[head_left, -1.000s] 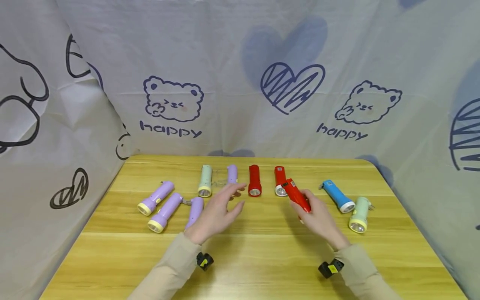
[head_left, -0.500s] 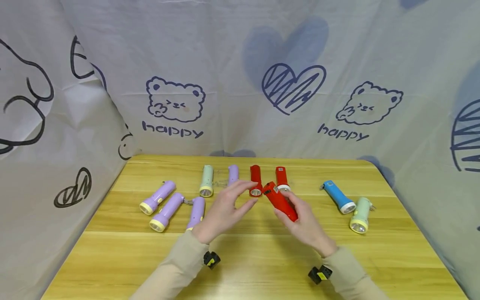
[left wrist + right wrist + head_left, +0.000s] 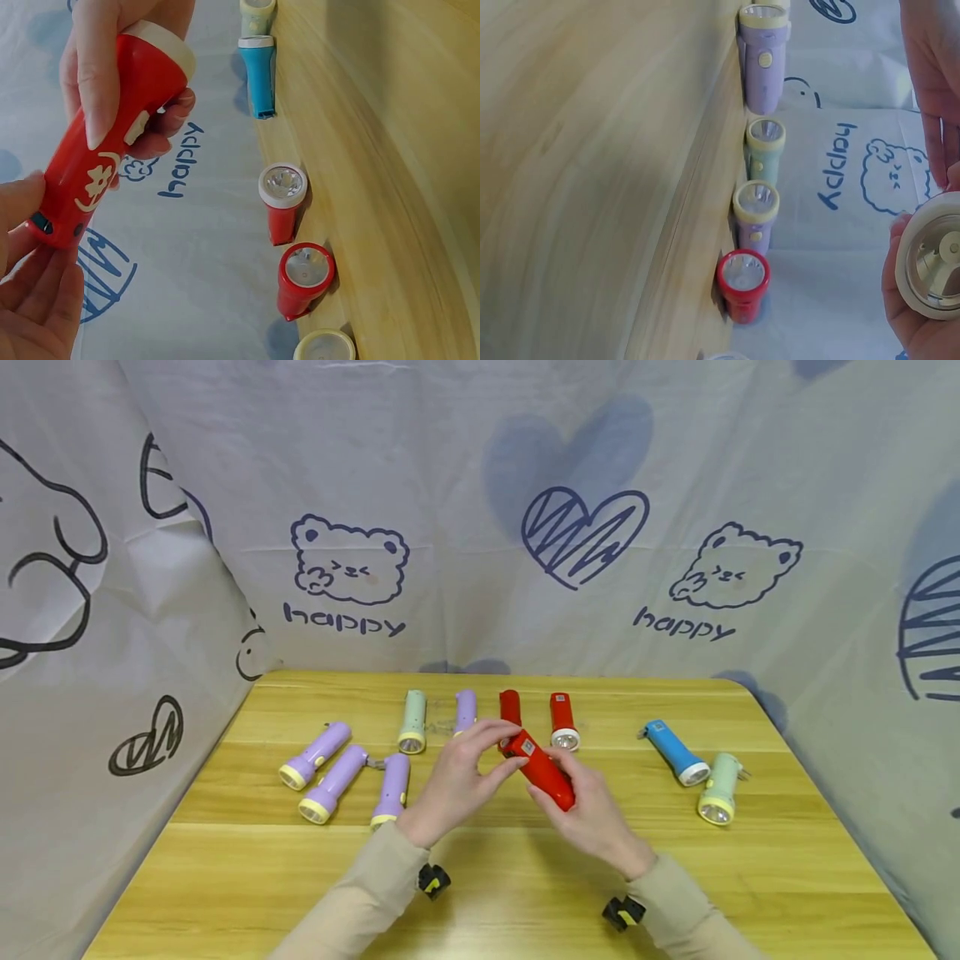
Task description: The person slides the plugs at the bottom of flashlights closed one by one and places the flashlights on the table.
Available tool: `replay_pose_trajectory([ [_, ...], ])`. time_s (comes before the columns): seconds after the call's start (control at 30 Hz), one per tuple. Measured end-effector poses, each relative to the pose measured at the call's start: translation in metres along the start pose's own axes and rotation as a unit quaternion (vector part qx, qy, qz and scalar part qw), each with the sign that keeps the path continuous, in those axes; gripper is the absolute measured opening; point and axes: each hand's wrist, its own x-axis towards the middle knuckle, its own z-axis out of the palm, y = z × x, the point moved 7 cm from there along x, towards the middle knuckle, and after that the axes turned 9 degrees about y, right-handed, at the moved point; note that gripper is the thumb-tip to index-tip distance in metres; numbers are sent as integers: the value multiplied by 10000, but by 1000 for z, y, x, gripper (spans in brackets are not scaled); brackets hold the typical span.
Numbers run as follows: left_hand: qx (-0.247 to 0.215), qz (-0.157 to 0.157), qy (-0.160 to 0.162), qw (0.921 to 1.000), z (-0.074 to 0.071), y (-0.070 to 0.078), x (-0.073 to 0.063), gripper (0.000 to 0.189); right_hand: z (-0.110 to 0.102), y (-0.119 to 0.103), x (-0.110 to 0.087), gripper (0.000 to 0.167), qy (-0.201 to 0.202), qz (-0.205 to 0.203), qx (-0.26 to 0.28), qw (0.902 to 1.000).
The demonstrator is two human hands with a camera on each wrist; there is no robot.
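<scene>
A red flashlight (image 3: 546,777) with a white head is held above the table, tilted. My right hand (image 3: 600,822) grips it near the head, thumb along the body in the left wrist view. At the tail end my left hand (image 3: 457,777) pinches it between thumb and fingertips. A cream switch (image 3: 136,127) and a pale flower print show on its side. Its clear lens (image 3: 939,262) faces the right wrist camera. Behind the hands lie a dark red flashlight (image 3: 510,706), partly covered, and a red one with a white head (image 3: 562,720).
On the wooden table (image 3: 510,893), purple flashlights (image 3: 337,783) lie at the left and a pale green one (image 3: 412,722) stands out behind them. A blue flashlight (image 3: 677,752) and another pale green one (image 3: 720,789) lie at the right. A printed cloth (image 3: 465,593) hangs behind.
My right hand has carried the red flashlight leftward to the middle. My left hand has moved slightly right and now pinches its tail end.
</scene>
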Motion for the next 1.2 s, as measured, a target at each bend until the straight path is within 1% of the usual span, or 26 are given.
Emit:
replay_pose_trajectory([
  [0.2,102,0,77,9999,2,-2,-1,41,3,-4,1,45,117,-22,119,9999],
  [0.4,17,24,111,9999,3,-4,-1,48,6,-4,3,45,212,25,183,9996],
  [0.5,-48,4,196,9998,3,-5,-2,50,6,-5,4,46,286,-76,200,9994],
  [0.67,-120,-56,432,9990,7,-8,-3,49,6,-5,6,47,406,-295,405,9979],
  [0.83,-11,-245,602,9979,11,-11,-4,48,6,-2,6,46,437,-305,527,9972],
  [1.0,61,-470,614,9970,13,-14,-4,46,6,0,6,44,403,-218,574,9973],
  [1.1,33,-508,684,9964,13,-14,-3,45,7,1,7,44,393,-162,627,9971],
  [1.2,-36,-496,823,9954,12,-14,-2,43,7,1,6,45,410,-107,681,9968],
])
